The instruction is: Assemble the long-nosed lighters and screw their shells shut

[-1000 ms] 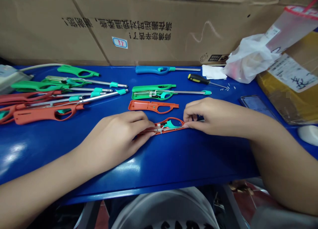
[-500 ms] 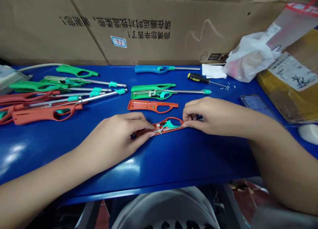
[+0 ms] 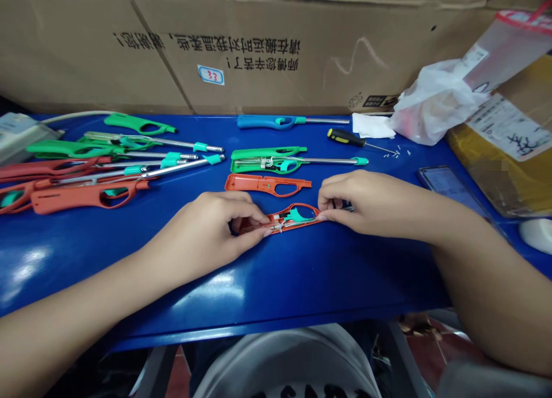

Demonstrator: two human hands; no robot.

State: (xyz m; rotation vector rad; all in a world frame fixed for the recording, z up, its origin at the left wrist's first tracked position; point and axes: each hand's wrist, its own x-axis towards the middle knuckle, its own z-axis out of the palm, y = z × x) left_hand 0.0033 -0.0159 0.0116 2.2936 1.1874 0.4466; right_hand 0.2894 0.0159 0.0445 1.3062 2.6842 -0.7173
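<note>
An opened orange lighter shell (image 3: 287,218) with a teal trigger lies on the blue table (image 3: 302,277) in front of me. My left hand (image 3: 215,228) pinches its handle end, fingers closed. My right hand (image 3: 366,199) pinches the front end where the metal tube leaves the shell. Just behind lies a separate orange shell half (image 3: 267,184). An opened green lighter (image 3: 280,161) with a metal tube rests further back.
A pile of green and orange long-nosed lighters (image 3: 99,168) fills the left side. A blue lighter (image 3: 276,121), a black-and-yellow screwdriver (image 3: 349,138), small screws, a white plastic bag (image 3: 435,99) and a phone (image 3: 444,182) lie behind and right. Cardboard boxes (image 3: 259,41) wall the back.
My left thumb and fingers have lifted slightly, showing more of the shell's handle end. Both hands stay on the orange lighter shell.
</note>
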